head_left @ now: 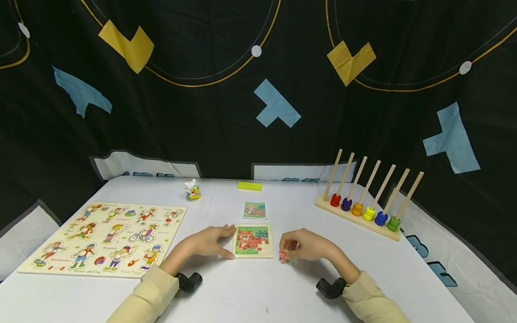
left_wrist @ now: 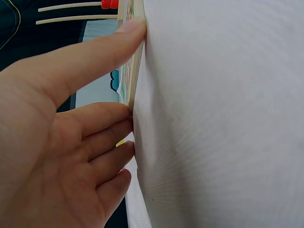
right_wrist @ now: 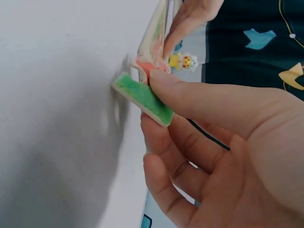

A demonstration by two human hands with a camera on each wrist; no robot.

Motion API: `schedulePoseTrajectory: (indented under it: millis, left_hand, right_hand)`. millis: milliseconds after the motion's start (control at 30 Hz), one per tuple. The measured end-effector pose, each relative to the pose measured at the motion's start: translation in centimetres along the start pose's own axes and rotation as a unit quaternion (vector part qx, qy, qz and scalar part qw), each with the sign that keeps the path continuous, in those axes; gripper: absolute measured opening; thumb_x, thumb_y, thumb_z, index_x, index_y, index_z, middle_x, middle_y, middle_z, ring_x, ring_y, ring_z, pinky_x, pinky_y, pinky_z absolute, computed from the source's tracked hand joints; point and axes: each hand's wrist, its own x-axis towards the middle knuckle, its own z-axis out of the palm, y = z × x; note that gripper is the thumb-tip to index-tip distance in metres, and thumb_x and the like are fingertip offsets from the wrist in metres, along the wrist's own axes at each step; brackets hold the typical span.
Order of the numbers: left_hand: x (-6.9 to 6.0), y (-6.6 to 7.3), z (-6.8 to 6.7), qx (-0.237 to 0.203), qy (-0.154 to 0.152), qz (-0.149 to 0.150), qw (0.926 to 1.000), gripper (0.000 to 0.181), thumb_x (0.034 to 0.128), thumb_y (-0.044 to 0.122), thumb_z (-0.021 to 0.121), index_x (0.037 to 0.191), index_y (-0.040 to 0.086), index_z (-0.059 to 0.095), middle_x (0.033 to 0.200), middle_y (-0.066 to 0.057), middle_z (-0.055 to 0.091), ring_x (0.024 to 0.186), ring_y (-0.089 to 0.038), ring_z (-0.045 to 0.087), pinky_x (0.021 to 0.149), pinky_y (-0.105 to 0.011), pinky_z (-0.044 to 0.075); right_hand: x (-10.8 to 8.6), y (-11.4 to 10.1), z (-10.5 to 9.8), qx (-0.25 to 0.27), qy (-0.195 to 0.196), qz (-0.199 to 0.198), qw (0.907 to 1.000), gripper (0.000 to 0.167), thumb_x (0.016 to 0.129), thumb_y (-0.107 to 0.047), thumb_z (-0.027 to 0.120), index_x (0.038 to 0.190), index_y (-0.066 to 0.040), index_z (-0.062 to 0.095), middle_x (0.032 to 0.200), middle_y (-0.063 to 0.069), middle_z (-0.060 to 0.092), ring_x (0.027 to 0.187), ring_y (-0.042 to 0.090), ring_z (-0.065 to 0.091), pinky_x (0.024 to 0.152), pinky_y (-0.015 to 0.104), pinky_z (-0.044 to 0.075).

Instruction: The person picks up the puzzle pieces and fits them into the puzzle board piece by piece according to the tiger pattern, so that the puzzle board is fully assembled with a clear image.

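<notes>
A small wooden jigsaw tray (head_left: 253,257) lies flat in the middle of the table, with a red tiger-like picture on green; a pale patch shows at its lower right. My left hand (head_left: 211,242) rests at its left side, thumb and index finger touching the edge, other fingers fairly straight. In the left wrist view the thumb (left_wrist: 107,51) presses on the tray's rim. Right of the tray, my right hand (head_left: 308,245) pinches a green and red jigsaw piece (right_wrist: 145,97) between thumb and fingers, just above the table. Whether it is one piece or two, I cannot tell.
A small picture card (head_left: 255,210) and a yellow block (head_left: 249,185) lie behind the tray. A white-and-yellow figurine (head_left: 192,189) stands to their left. A large peg puzzle board (head_left: 101,237) covers the left side. A wooden peg stand with coloured rings (head_left: 357,211) stands at right.
</notes>
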Motion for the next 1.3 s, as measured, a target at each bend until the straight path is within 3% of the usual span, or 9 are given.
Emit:
schedulePoseTrajectory:
  millis: [267, 733, 1033, 1300]
  left_hand:
    - [-0.1, 0.0, 0.1, -0.003, 0.000, -0.001, 1.0000, 0.084, 0.0787, 0.037, 0.079, 0.144, -0.002, 0.041, 0.152, -0.017, 0.032, 0.141, -0.037, 0.025, 0.114, -0.053, 0.020]
    - [0.1, 0.0, 0.1, -0.009, -0.001, 0.000, 1.0000, 0.084, 0.0783, 0.036, 0.079, 0.143, -0.002, 0.042, 0.152, -0.016, 0.033, 0.141, -0.037, 0.025, 0.113, -0.053, 0.020]
    - [0.2, 0.1, 0.1, 0.004, 0.001, 0.002, 1.0000, 0.085, 0.0781, 0.037, 0.079, 0.143, -0.002, 0.042, 0.152, -0.016, 0.034, 0.141, -0.036, 0.026, 0.114, -0.051, 0.021]
    - [0.1, 0.2, 0.0, 0.006, 0.003, -0.002, 1.0000, 0.084, 0.0782, 0.036, 0.079, 0.143, -0.002, 0.042, 0.152, -0.016, 0.034, 0.141, -0.036, 0.026, 0.113, -0.052, 0.021]
  right_hand:
    - [0.0, 0.2, -0.1, -0.003, 0.008, 0.005, 1.0000, 0.029, 0.092, 0.006, 0.056, 0.112, -0.011, 0.067, 0.090, -0.004, 0.062, 0.078, 0.007, 0.055, 0.062, 0.022, 0.045]
    - [0.1, -0.5, 0.0, 0.017, 0.055, -0.015, 0.9983, 0.009, 0.093, -0.004, 0.062, 0.096, -0.012, 0.064, 0.090, -0.002, 0.064, 0.082, 0.011, 0.059, 0.068, 0.024, 0.051]
    - [0.6, -1.1, 0.1, 0.007, 0.096, -0.023, 0.9951, 0.012, 0.090, -0.002, 0.066, 0.094, -0.014, 0.064, 0.086, -0.006, 0.064, 0.079, 0.010, 0.056, 0.063, 0.024, 0.047]
    - [2.4, -1.3, 0.8, 0.009, 0.107, -0.042, 0.9933, 0.013, 0.089, -0.002, 0.067, 0.098, -0.012, 0.066, 0.091, -0.005, 0.068, 0.084, 0.008, 0.060, 0.072, 0.029, 0.050]
